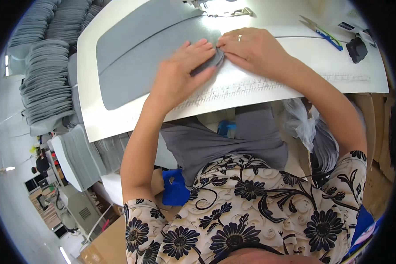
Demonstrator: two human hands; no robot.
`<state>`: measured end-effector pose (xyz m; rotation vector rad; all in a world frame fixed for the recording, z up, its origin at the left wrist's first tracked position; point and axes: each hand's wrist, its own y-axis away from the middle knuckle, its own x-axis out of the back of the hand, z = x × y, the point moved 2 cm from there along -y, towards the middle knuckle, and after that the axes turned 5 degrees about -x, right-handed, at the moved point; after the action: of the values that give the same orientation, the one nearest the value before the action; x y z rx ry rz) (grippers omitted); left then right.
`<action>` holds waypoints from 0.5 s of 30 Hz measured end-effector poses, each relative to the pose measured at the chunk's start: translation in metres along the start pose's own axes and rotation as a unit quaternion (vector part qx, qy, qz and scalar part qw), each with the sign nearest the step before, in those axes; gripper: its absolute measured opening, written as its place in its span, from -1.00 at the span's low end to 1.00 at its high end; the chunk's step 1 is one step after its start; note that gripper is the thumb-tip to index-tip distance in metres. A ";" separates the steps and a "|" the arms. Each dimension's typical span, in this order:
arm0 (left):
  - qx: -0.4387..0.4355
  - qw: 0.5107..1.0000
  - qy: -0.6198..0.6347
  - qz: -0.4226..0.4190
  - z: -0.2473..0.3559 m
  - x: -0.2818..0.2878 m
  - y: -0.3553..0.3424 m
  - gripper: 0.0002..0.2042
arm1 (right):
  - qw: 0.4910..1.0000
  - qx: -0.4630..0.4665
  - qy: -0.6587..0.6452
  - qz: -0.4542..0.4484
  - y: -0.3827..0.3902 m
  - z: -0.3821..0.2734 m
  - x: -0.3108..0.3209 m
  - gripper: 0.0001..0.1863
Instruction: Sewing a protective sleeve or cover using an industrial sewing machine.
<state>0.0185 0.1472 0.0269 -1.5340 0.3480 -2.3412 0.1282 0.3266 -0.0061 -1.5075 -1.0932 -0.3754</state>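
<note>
A rounded grey fabric panel point(136, 57) lies on the white sewing table, with a dark line running across it. Its right end is folded into a small layered edge between my hands. My left hand point(180, 70) rests on the panel at this fold, fingers stretched out and thumb apart, slightly blurred. From the right, my right hand point(251, 48), with a ring on one finger, has its fingertips closed on the folded edge. Just beyond the hands is the lit metal presser foot area of a sewing machine point(229, 12).
Blue-handled scissors point(328, 37) and a small black object point(356, 49) lie at the table's right. A ruler scale point(259, 86) runs along the near edge of the table point(90, 119). Tall stacks of grey fabric pieces point(46, 83) stand left. A clear plastic bag point(300, 123) hangs below.
</note>
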 end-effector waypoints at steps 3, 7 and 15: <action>0.021 1.000 0.012 0.005 -0.005 -0.003 0.003 -0.70 | 0.999 -0.032 -0.040 -0.013 0.006 0.003 0.003 -0.81; 0.007 1.000 -0.022 0.015 -0.001 -0.005 0.003 -0.70 | 0.998 -0.048 -0.029 0.005 0.017 -0.003 0.014 -0.80; -0.062 0.990 -0.124 0.024 0.004 -0.015 0.007 -0.71 | 0.999 -0.005 0.019 -0.043 0.010 -0.016 0.016 -0.80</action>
<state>0.0283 0.1469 0.0136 -1.8292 0.4707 -2.0943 0.1501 0.3205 0.0043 -1.4602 -1.1304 -0.4683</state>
